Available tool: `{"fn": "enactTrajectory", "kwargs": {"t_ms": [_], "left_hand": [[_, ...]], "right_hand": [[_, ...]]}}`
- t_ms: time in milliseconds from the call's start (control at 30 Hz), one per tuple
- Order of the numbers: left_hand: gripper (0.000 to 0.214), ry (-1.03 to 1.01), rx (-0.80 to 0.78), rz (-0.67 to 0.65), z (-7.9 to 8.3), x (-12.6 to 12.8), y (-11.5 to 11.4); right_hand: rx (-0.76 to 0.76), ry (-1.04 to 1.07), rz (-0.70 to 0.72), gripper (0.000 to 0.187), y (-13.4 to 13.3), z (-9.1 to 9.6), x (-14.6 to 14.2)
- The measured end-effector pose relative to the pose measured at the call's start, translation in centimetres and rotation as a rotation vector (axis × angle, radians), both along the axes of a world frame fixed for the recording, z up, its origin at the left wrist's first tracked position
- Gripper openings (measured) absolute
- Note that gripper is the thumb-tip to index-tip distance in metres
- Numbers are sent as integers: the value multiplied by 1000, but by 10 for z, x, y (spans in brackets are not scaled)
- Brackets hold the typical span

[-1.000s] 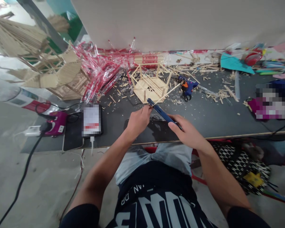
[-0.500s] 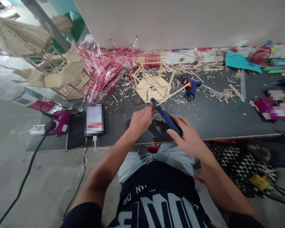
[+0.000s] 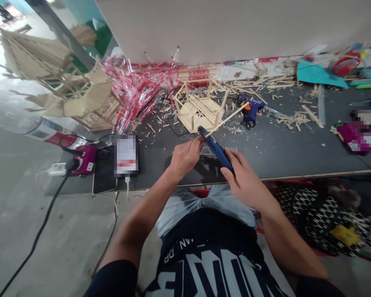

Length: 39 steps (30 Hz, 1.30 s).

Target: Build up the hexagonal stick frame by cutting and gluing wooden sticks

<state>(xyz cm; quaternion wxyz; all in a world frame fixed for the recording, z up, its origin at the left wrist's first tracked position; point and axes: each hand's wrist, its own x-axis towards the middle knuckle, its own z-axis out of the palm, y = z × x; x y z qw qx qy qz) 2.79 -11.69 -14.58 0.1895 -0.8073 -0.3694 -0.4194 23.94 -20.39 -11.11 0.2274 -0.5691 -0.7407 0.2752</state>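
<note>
My left hand is closed in a pinch on the near end of a thin wooden stick that slants up to the right. My right hand is wrapped round the handles of blue cutters, whose jaws meet the stick beside my left fingers. Both hands hover over the near part of a dark table. Just beyond them stands a small open frame of wooden sticks on a flat stick base.
A blue glue gun lies right of the frame among scattered stick offcuts. A phone on a cable and a magenta tool lie at left. Red-and-clear wrappers and stick models pile at back left.
Hands, stick and cutters hold nearly the same pose. The view has shifted slightly, so everything sits a little further right and up in the picture.
</note>
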Motion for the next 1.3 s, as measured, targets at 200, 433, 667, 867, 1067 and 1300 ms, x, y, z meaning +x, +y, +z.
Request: {"fn": "enactTrajectory", "kwargs": {"t_ms": [200,433,667,867,1067,1300], "left_hand": [[29,-38,39,-2,3,2,1],[33,-53,-51,-20,-2,0,3],[38,-35,-142,-11,-6,-2,2],[37,-69,-135,-15,-5,-2,2],[36,-71,-115,2,-4,-2,2],[32,-87,-261,-15,-12,-3,5]], "right_hand": [[8,-32,22,68,4,1,2],[56,-112,11,72,1,0,-5],[106,-166,-23,73,-4,-2,-14],[95,-148,-56,75,1,0,-14],[23,-111,-24,77,7,2,-6],[30,-50,6,71,11,4,0]]}}
